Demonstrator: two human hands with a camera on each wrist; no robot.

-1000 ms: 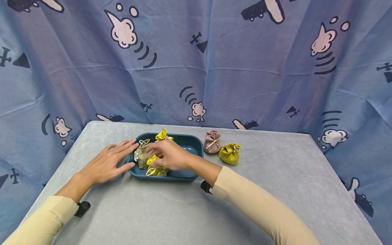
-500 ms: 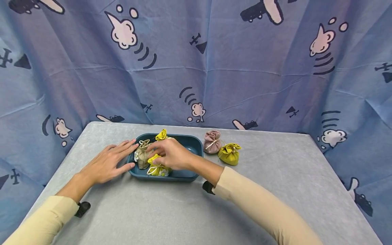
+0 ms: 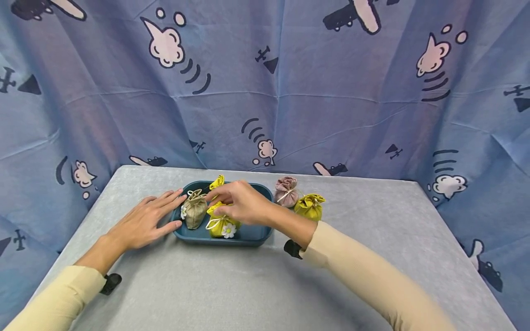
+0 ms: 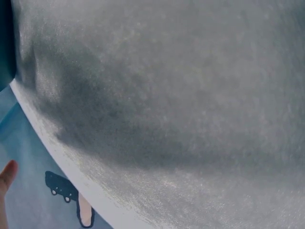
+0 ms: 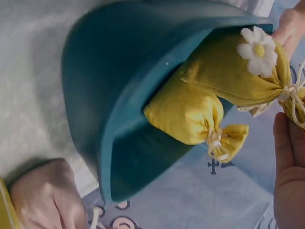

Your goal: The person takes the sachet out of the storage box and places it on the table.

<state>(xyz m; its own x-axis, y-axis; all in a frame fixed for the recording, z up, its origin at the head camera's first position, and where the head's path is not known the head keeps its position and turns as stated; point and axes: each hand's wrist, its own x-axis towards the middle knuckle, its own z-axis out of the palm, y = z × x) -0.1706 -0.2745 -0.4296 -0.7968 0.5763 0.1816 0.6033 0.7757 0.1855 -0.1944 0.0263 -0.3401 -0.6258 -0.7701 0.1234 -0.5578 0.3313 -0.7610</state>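
My right hand (image 3: 246, 204) pinches the gathered neck of a yellow drawstring pouch (image 3: 219, 227) with a white daisy on its front. The pouch is over the teal tray (image 3: 248, 242); the right wrist view shows this yellow pouch (image 5: 224, 74) from its side, overlapping a second yellow pouch (image 5: 183, 112) in the tray. At the tray's left end stands an olive-beige pouch (image 3: 195, 211), also with a white flower. My left hand (image 3: 145, 224) rests at the tray's left rim, fingers spread and fingertips over the edge. In the left wrist view only a fingertip (image 4: 7, 176) shows.
Right of the tray, a dusty-pink pouch (image 3: 286, 192) and another yellow pouch (image 3: 309, 208) sit on the grey table (image 3: 198, 289). A blue printed curtain (image 3: 232, 82) hangs close behind the table's back edge.
My right hand has moved right and slightly back, drawing the daisy pouch away from the olive-beige one, and its flower is now in full view. My left hand stays in place.
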